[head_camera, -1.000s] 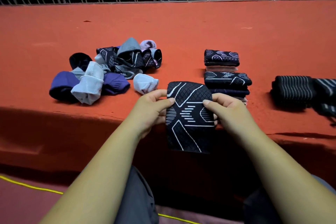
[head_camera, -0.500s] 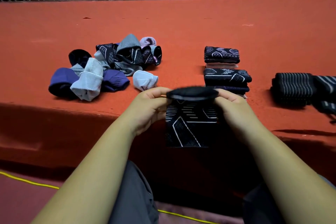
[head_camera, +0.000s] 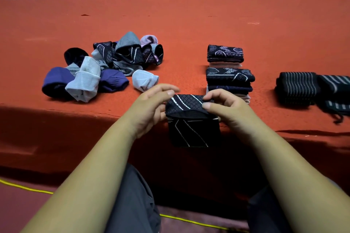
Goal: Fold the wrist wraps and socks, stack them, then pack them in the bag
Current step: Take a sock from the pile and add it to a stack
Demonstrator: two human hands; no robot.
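Sock (head_camera: 191, 119) folded over at top, hanging past table (head_camera: 189, 24) edge. Left hand (head_camera: 151, 106) grips left side, right hand (head_camera: 225, 108) pinches fold. Folded stacks (head_camera: 230, 77) behind, loose pile (head_camera: 106, 68) left.

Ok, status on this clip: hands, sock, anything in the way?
Left hand, right hand pinch the black patterned sock, top folded over, at table edge. Folded stacks just beyond, unfolded pile left. Nothing in the way.
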